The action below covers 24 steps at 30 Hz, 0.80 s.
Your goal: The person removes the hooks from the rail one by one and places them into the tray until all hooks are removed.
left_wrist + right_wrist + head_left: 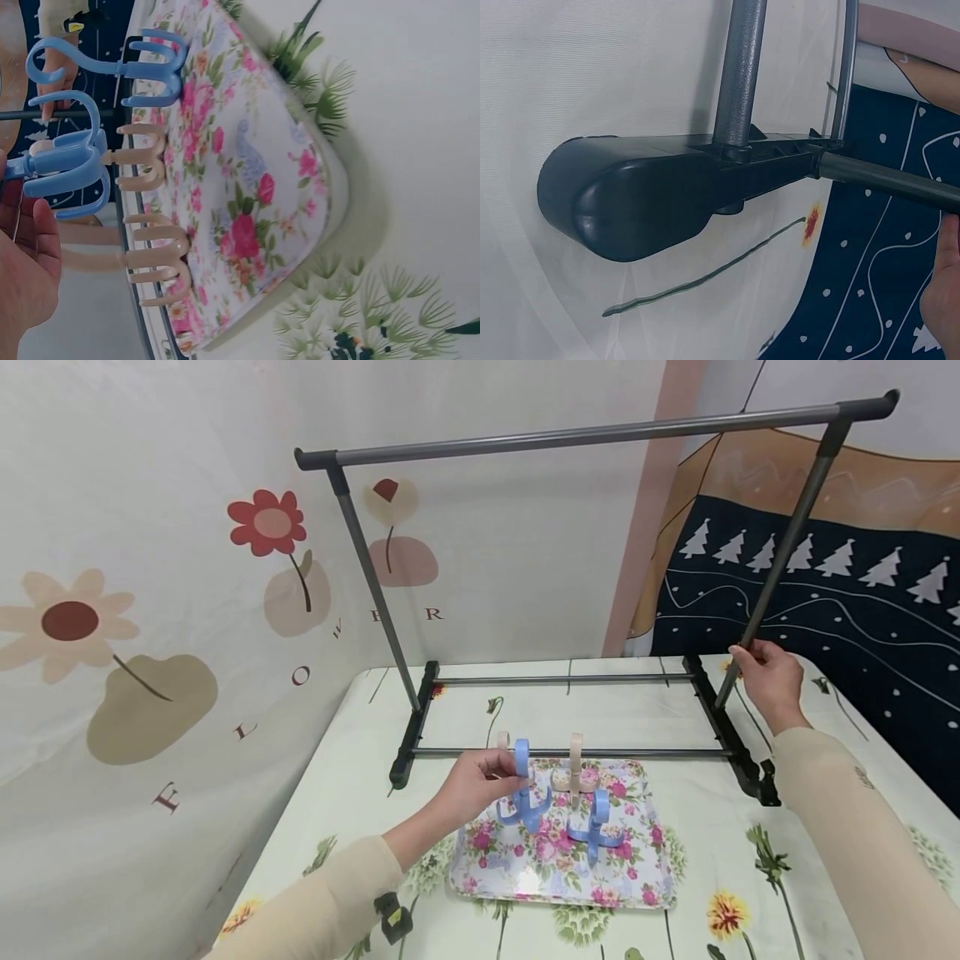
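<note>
My left hand (472, 789) pinches a blue multi-prong hook (527, 814) near its top, its prongs spreading downward over a floral tray (555, 887). In the left wrist view, the held blue hook (64, 159) stands close to the camera, clear of the tray's surface. A second blue hook (595, 833) and a beige hook (576, 768) stand on the tray; another beige hook (161, 251) shows in the left wrist view. My right hand (774, 683) grips the right upright (780, 556) of a grey-and-black garment rack, low down near its foot.
The rack's top bar (562, 439) runs high across the back. Two lower bars join its black feet (414, 727), the front one passing just behind the tray. A flower-print cloth (720, 852) covers the table. Printed curtains (525, 568) hang behind.
</note>
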### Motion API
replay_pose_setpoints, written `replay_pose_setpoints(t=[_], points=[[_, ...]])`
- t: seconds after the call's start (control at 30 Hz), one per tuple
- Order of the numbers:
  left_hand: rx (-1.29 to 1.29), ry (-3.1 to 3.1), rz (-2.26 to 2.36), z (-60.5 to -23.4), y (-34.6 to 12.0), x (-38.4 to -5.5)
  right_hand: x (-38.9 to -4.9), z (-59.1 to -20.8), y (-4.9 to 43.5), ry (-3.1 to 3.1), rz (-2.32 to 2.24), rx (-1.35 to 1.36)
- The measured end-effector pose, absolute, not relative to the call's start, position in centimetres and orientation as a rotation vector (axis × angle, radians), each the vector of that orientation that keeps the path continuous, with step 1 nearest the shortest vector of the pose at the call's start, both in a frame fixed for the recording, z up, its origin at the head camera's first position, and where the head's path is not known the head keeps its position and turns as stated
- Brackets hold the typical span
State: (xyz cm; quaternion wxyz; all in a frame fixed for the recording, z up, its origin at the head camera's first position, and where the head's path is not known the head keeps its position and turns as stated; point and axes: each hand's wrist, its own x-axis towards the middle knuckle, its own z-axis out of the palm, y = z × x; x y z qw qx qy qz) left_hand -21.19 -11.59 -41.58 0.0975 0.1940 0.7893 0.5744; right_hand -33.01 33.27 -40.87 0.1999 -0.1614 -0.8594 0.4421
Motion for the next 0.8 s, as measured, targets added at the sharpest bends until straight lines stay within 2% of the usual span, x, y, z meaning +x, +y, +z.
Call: replay_pose_setpoints(t=[0.8], points=[[0.702, 2.338, 1.587, -44.5, -11.5, -21.3, -32.8, -40.8, 33.1, -2.398, 1.258, -0.447]])
